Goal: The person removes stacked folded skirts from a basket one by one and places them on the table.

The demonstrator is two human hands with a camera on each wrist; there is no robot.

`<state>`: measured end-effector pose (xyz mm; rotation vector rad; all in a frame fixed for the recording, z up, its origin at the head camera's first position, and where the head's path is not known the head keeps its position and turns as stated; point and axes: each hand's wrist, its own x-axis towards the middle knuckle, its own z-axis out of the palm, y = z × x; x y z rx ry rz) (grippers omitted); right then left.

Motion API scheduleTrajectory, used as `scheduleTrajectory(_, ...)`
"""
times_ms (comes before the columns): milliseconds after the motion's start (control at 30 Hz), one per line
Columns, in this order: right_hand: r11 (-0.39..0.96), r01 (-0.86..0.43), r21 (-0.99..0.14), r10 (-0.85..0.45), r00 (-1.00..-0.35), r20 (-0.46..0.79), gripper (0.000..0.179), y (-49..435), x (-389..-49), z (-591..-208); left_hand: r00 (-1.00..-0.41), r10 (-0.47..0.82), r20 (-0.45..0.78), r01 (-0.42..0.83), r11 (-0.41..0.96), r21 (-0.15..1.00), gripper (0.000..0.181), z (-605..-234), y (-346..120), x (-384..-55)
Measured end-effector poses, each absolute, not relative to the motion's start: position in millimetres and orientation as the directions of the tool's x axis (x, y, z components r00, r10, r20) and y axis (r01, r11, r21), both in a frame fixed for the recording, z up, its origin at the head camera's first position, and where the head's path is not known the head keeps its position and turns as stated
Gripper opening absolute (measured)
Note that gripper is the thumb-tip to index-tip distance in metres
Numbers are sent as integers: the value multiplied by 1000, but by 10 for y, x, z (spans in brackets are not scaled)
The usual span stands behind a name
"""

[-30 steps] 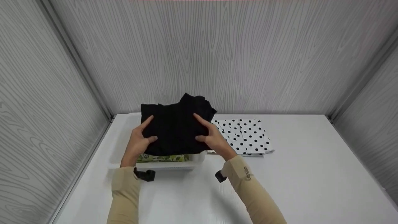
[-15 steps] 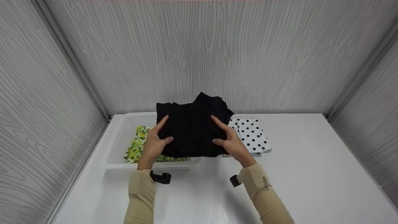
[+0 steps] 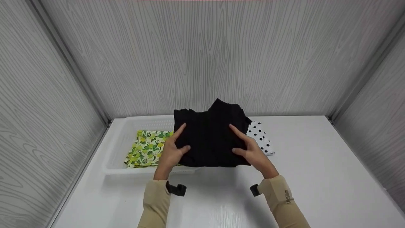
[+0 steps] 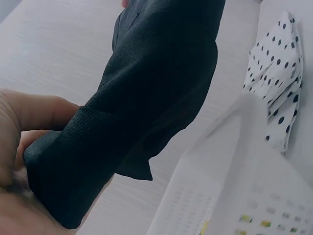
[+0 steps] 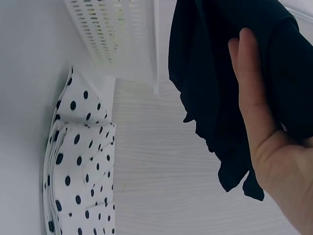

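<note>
A folded black garment (image 3: 208,139) is held up above the table between both hands. My left hand (image 3: 172,153) grips its left edge, thumb and index finger on the near face and the other fingers behind. On the right edge my right hand (image 3: 253,153) grips it the same way. In the right wrist view, fingers of the right hand (image 5: 266,127) lie along the back of the black cloth (image 5: 215,88), whose loose edges hang down. The left wrist view has the cloth (image 4: 142,98) tucked between thumb and fingers of the left hand (image 4: 29,147).
A white plastic basket (image 3: 115,155) stands at the back left, with a folded lemon-print cloth (image 3: 150,147) inside. Behind the black garment lies a folded white cloth with black dots (image 3: 261,139), partly hidden. Grey wood-grain panels (image 3: 202,57) enclose the white table (image 3: 310,164).
Both hands have carried the black garment to the right, from over the basket to between it and the dotted cloth. More of the lemon-print cloth shows; less of the dotted cloth does.
</note>
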<state>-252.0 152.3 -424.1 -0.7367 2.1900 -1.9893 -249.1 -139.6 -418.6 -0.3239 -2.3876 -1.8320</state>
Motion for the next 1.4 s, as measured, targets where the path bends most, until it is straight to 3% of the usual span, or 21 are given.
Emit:
scheduleTrajectory(667,82,-326,-942,-426,-866,262,79,2024,-2277,-4420,-942,157,298,326,198,925,76,-4377,-971,-2355)
scheduleTrajectory(933,124,-290,-949,-436,-875,211,78,2204,-2138,-4504,-926,185,329,363,201,910,76,-4532,-821,-2275)
scheduleTrajectory(1400,111,-195,-974,-479,-869,120,78,2472,-1983,-4715,-936,249,248,298,191,935,75,-4805,-592,-2103)
